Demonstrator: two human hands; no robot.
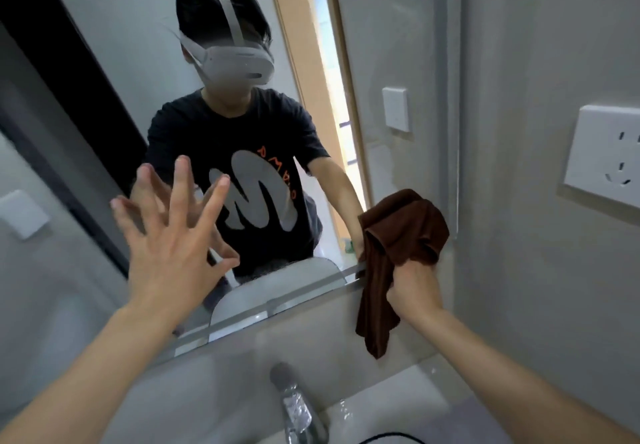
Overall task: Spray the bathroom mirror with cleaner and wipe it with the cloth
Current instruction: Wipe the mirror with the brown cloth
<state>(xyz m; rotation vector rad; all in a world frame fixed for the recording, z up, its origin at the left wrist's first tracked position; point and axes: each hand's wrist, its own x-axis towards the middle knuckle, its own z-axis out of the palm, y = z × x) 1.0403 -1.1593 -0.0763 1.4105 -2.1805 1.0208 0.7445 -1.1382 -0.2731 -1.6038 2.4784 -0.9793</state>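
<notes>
The bathroom mirror (pixel 145 45) fills the upper left and middle of the head view, tilted, and reflects a person wearing a headset. My right hand (pixel 414 286) grips a brown cloth (pixel 398 235) bunched at the mirror's lower right corner; part of the cloth hangs down below the mirror's edge. My left hand (pixel 173 232) is raised with its fingers spread straight, at or just in front of the glass in the lower left; I cannot tell whether it touches. No spray bottle is in view.
A chrome faucet (pixel 294 405) stands over the white sink (pixel 398 405) at the bottom. A white wall socket (pixel 606 156) sits on the grey wall at the right. A strip of grey wall runs between the mirror's lower edge and the sink.
</notes>
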